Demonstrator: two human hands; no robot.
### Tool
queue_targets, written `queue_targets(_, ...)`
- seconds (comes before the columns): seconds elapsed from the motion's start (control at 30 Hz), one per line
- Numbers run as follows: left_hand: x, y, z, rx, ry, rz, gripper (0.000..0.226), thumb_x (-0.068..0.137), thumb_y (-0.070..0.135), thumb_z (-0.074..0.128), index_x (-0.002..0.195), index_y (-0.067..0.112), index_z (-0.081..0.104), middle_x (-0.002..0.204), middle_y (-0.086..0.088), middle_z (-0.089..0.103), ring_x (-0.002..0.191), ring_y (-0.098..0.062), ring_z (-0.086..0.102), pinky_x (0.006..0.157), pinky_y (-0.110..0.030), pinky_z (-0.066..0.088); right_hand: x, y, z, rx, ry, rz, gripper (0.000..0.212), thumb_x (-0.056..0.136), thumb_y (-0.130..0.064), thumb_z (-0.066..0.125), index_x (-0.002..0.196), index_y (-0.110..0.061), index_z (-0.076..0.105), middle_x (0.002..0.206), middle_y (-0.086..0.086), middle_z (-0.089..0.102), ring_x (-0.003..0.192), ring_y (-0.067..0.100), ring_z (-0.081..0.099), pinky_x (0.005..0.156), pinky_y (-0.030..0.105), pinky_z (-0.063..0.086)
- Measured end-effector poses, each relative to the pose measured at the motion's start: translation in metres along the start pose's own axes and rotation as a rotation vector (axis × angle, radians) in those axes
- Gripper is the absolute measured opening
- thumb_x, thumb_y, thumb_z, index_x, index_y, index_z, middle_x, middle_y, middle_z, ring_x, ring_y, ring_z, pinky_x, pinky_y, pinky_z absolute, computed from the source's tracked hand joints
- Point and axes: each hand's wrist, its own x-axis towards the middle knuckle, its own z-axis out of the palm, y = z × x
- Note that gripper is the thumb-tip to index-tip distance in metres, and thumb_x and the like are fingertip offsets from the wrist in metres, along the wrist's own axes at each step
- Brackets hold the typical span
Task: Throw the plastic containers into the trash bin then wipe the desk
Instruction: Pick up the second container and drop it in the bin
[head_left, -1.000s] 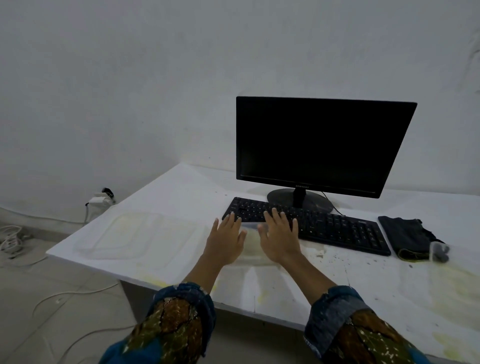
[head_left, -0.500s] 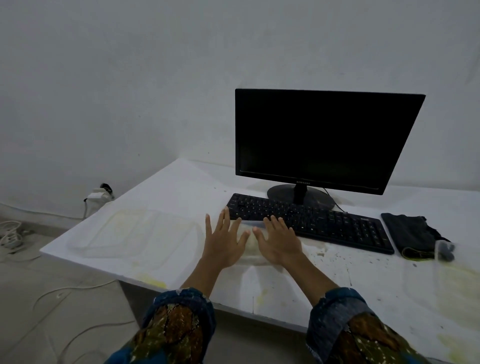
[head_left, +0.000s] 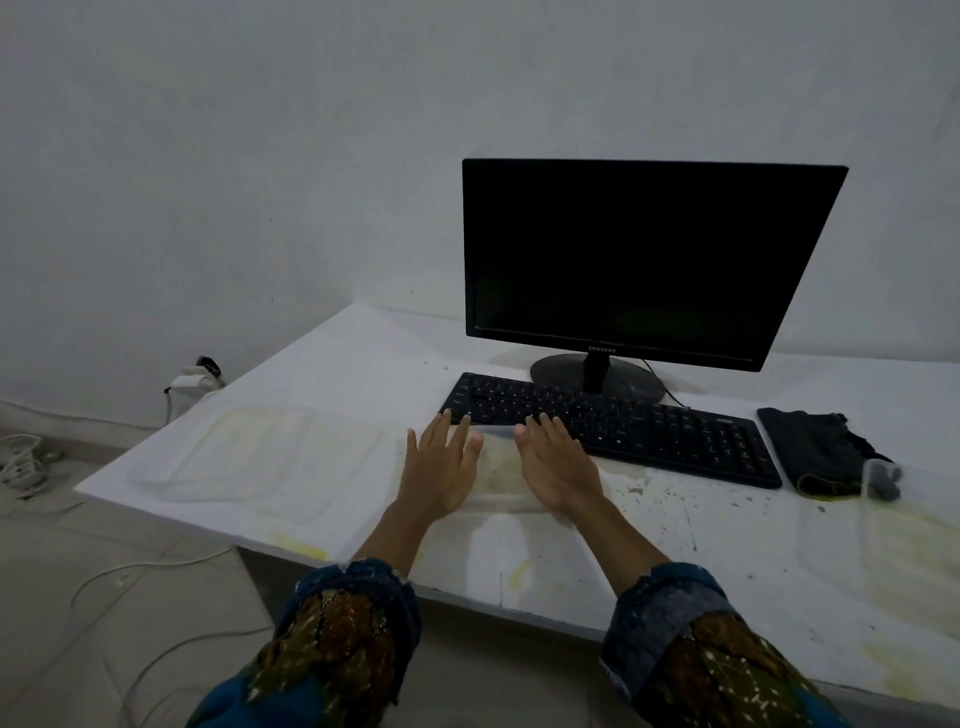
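- White desk (head_left: 332, 364), yellow stains and dark specks; bare pale wall behind; cables (head_left: 21, 462) on the floor, left.
- Dark monitor (head_left: 639, 260), bezel reads SAMSUNG.
- Black keyboard (head_left: 649, 431) just behind clear plastic container (head_left: 498, 462); left hand (head_left: 441, 467) and right hand (head_left: 556, 462) flank it, fingers straight, nothing clasped.
- Desk-left: second container (head_left: 260, 457). Right of keyboard: black cloth (head_left: 810, 447).

desk (head_left: 363, 364): white, matt, yellowish smears, dark specks | left plastic container (head_left: 260, 457): clear, thin, yellow-filmed | middle plastic container (head_left: 498, 462): clear, smeared | keyboard (head_left: 675, 436): black matt plastic | monitor (head_left: 644, 260): dark smooth screen, black plastic frame | cloth (head_left: 815, 452): dark, soft, crumpled | sleeves (head_left: 332, 639): patterned fabric | wall (head_left: 260, 156): matt, faintly rough
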Motion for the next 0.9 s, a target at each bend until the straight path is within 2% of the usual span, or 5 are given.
queue_targets(0.17,-0.004,0.002,0.0,0.119,0.017,-0.011,0.059,0.101,0.043,0.014,0.15,0.011,0.007,0.16,-0.006,0.0,0.147,-0.02,-0.006,0.116,-0.043,-0.012,-0.004,0.0,0.003,0.036,0.104,0.053,0.06,0.101,-0.044,0.013,0.152,-0.011,0.01,0.16,0.005,0.001,0.148,0.016,-0.003,0.12,0.035,-0.002)
queue_targets(0.4,0.002,0.002,-0.004,0.121,-0.082,-0.015,0.062,0.101,0.043,0.014,0.15,0.007,0.005,0.159,-0.009,-0.004,0.147,-0.022,-0.011,0.118,-0.041,-0.008,-0.003,0.0,0.004,0.023,0.05,0.121,0.071,0.098,-0.054,0.016,0.152,-0.009,0.009,0.16,0.004,0.004,0.148,0.017,0.001,0.121,0.034,0.003)
queue_targets(0.63,-0.001,0.002,-0.004,0.027,-0.062,-0.018,0.061,0.101,0.042,0.017,0.15,0.008,0.005,0.159,-0.011,-0.004,0.147,-0.021,-0.01,0.119,-0.039,-0.008,-0.01,0.009,0.004,0.423,0.181,0.15,0.056,0.102,-0.036,0.029,0.15,-0.009,0.02,0.158,0.007,0.017,0.144,0.023,0.021,0.115,0.035,0.021)
queue_targets(0.8,-0.012,0.007,-0.002,0.017,0.221,-0.086,0.06,0.1,0.04,0.023,0.148,0.003,0.019,0.155,-0.016,0.02,0.147,-0.023,0.01,0.12,-0.036,0.0,-0.016,0.008,0.004,0.188,0.408,0.195,0.045,0.101,-0.031,0.034,0.135,-0.003,0.04,0.137,0.014,0.04,0.126,0.029,0.034,0.104,0.039,0.031)
queue_targets(0.9,-0.021,0.01,-0.002,0.042,0.301,-0.168,0.06,0.1,0.04,0.023,0.144,0.001,0.031,0.147,-0.017,0.039,0.144,-0.026,0.021,0.119,-0.037,0.003,-0.018,0.005,0.002,0.191,0.407,0.298,0.042,0.102,-0.028,0.029,0.124,0.001,0.049,0.127,0.017,0.047,0.115,0.031,0.045,0.091,0.038,0.039)
